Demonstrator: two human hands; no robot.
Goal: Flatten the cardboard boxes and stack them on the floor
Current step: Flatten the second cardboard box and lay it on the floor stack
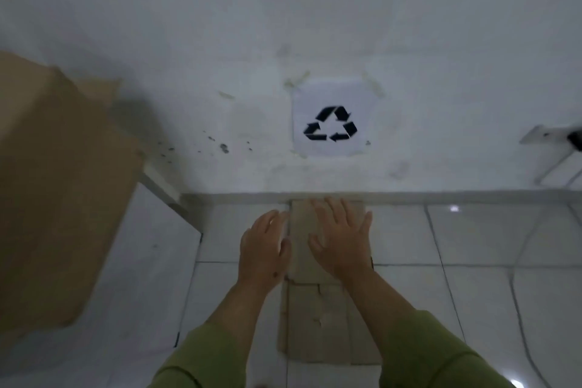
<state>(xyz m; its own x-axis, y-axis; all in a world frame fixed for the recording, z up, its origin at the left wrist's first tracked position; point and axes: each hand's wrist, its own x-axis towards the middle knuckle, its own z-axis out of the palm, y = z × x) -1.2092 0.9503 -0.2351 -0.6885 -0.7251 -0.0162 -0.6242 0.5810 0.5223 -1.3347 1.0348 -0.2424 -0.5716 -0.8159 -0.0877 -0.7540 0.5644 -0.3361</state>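
A flat piece of cardboard (318,318) lay on the white tiled floor (472,239), with its far end right up against the bottom of the wall (220,25). It looked like more than one flat sheet lying on top of each other, but the picture was too blurry to count them.

The right hand (341,236) lay on the far part of the cardboard. Its fingers were spread out and straight, and it gripped nothing. The left hand (264,246) was just beside the left edge of the cardboard. Its fingers were relaxed and a bit bent, and it held nothing too. I could not tell if it touched the cardboard or the floor. Both arms wore green sleeves (201,356).

A big brown box (59,183) stood on the left, well apart from the hands, with a flap sticking up near the wall.

A white paper with a black recycling sign (330,123) was stuck on the wall, above the flat cardboard. A thin cable (519,309) ran across the floor on the right.
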